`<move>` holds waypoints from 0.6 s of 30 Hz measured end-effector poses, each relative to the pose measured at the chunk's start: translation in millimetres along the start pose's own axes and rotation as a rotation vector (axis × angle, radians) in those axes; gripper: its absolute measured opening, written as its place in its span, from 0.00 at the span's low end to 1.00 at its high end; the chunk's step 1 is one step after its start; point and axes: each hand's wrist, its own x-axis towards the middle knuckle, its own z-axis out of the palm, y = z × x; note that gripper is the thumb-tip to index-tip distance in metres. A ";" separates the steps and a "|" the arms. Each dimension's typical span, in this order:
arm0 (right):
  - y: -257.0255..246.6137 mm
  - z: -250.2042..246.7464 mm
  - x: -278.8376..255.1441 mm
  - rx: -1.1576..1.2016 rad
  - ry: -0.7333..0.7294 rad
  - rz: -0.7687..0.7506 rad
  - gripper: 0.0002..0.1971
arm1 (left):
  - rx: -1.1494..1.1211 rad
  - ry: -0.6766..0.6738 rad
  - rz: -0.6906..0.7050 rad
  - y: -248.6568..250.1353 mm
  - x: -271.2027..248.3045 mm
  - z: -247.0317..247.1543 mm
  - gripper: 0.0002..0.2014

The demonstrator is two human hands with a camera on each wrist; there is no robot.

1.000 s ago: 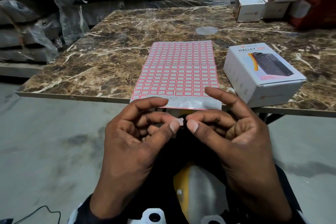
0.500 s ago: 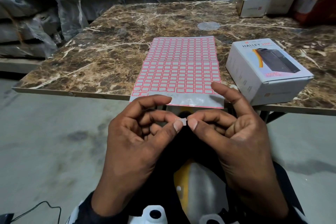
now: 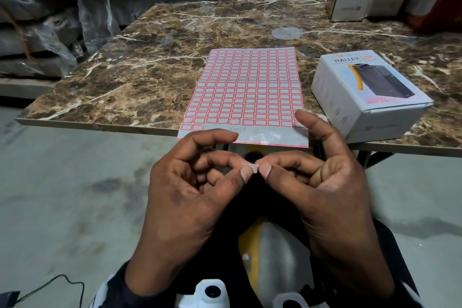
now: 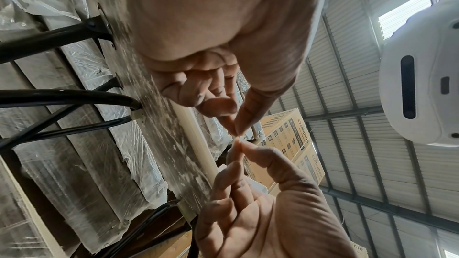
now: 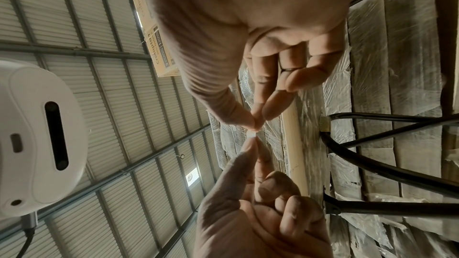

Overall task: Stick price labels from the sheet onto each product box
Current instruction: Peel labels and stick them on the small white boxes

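Label (image 3: 252, 167) sits pinched between our left hand (image 3: 190, 197) thumb and forefinger and our right hand (image 3: 332, 192) fingertips; beyond our fingers lies the sheet (image 3: 247, 92).

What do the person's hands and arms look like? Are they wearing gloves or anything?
No gloves: both the left hand and the right hand are bare, with short, pale fingernails. Dark sleeves with white patches cover the wrists. Each wrist carries a rounded white camera unit with a dark slot; a grey cable plugs into the left one.

Marble table (image 3: 150, 77) — grey concrete floor (image 3: 62, 195).
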 end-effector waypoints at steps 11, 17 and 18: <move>0.8 -1.1 -0.8 0.023 0.009 -0.007 0.39 | 0.003 -0.003 -0.010 -0.7 -0.4 0.8 0.19; 0.6 -0.9 -1.2 0.050 -0.001 -0.014 0.44 | -0.002 -0.003 -0.008 -1.4 -0.6 0.3 0.19; 0.0 -0.6 -1.5 0.047 -0.007 -0.017 0.45 | -0.001 -0.005 -0.009 -1.6 -0.7 0.2 0.19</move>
